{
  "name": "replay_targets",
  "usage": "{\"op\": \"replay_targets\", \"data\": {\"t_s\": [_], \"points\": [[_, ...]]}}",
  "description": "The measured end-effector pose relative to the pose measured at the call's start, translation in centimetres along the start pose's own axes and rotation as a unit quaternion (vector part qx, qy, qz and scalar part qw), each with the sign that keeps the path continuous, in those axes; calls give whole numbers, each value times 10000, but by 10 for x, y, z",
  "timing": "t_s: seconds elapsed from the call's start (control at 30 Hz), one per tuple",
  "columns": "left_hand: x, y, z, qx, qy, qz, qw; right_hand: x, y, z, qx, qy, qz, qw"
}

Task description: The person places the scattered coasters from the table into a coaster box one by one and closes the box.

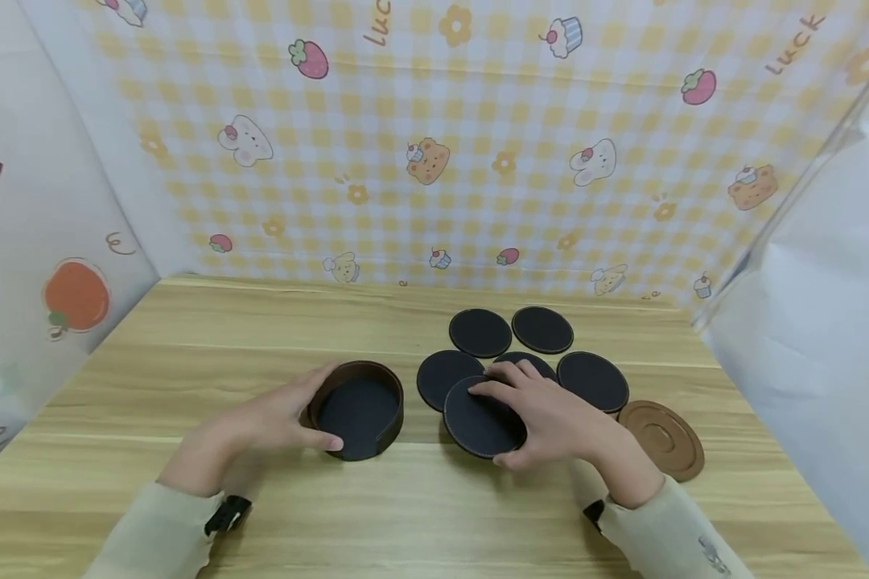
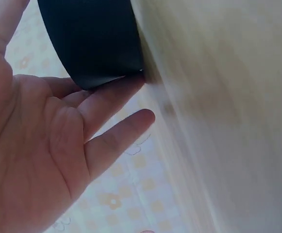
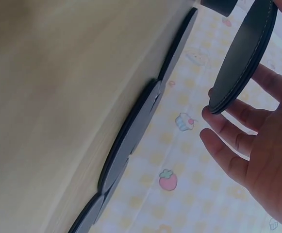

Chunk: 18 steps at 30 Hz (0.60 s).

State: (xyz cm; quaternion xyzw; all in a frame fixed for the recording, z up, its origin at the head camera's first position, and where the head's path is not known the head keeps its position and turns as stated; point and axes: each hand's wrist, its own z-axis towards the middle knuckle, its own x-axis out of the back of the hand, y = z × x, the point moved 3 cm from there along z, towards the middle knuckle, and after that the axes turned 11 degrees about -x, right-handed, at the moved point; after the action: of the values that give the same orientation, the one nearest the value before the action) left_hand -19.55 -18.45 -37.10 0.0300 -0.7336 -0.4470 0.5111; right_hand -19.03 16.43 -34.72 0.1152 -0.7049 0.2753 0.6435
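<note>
Left of centre in the head view, a round dark coaster holder (image 1: pixel 358 406) stands on the table, with a notch in its near-right wall. My left hand (image 1: pixel 278 420) grips it from the left, thumb at the near rim and fingers along the outer wall. In the left wrist view the fingers touch the holder's black side (image 2: pixel 94 41). My right hand (image 1: pixel 553 414) holds a round black coaster (image 1: pixel 478 418) by its edge. The right wrist view has this stitched coaster (image 3: pixel 242 58) tilted and lifted off the table, between thumb and fingers.
Several black coasters (image 1: pixel 480 333) lie close together behind and beside my right hand. A brown round disc with raised rings (image 1: pixel 662 438) lies at their right end. Patterned cloth (image 1: pixel 434 161) hangs behind the wooden table (image 1: pixel 420 523), with white sheets at both sides.
</note>
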Motion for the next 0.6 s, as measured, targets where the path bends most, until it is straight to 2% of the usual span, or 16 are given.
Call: {"op": "replay_targets", "data": {"t_s": [0.43,0.6], "points": [[0,-1,-1,1,-226,-499,9985,-7,-21,34,344,-308,450,9979],[1,-3,-1,-168,-194,-393,9989,-9,-30,49,405,-360,543,9971]]}}
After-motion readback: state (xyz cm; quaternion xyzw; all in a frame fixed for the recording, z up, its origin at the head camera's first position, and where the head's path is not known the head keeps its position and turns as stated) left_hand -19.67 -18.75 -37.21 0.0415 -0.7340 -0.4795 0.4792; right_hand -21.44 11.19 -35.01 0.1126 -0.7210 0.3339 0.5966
